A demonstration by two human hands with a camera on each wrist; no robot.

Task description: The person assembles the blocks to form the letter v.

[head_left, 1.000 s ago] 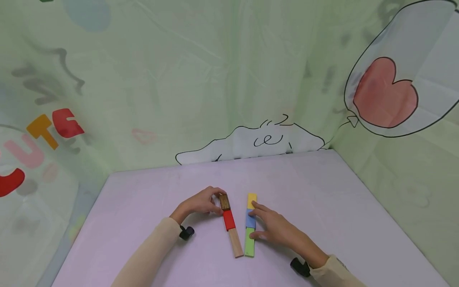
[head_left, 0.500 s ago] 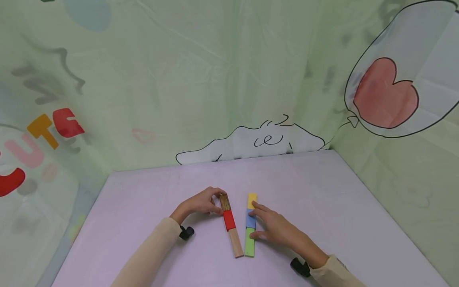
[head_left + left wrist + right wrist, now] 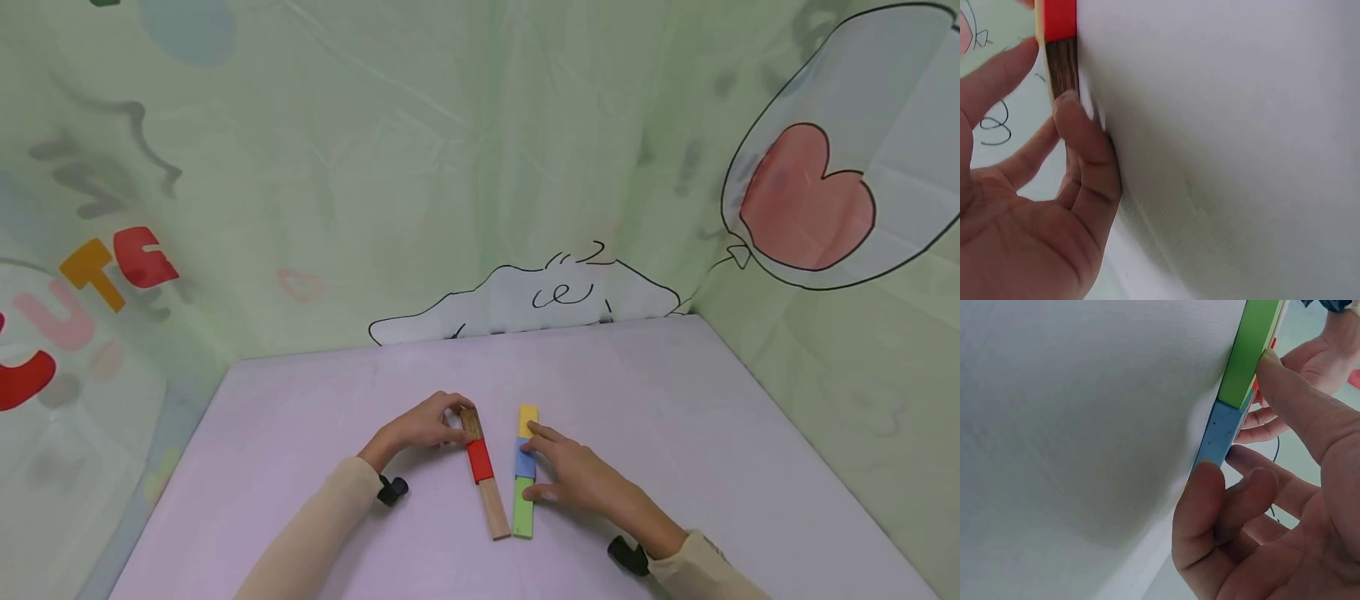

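Two rows of wooden blocks lie on the table, close at their near ends and spread at the far ends. The left row has a dark brown block [image 3: 472, 424], a red block [image 3: 479, 461] and a light wood block [image 3: 493, 508]. My left hand [image 3: 429, 421] holds the dark brown block, fingers curled at its far end and thumb near the red one. The right row has a yellow block [image 3: 527, 417], a blue block [image 3: 525, 458] and a green block [image 3: 522, 508]. My right hand [image 3: 573, 475] rests spread fingertips by yellow and blue, its thumb touching green.
A pale lilac cloth covers the table [image 3: 315, 433]. Behind it hangs a light green curtain [image 3: 337, 167] printed with letters, a balloon and a heart. A small black camera [image 3: 392, 490] sits at the left wrist, another black camera [image 3: 627, 556] at the right.
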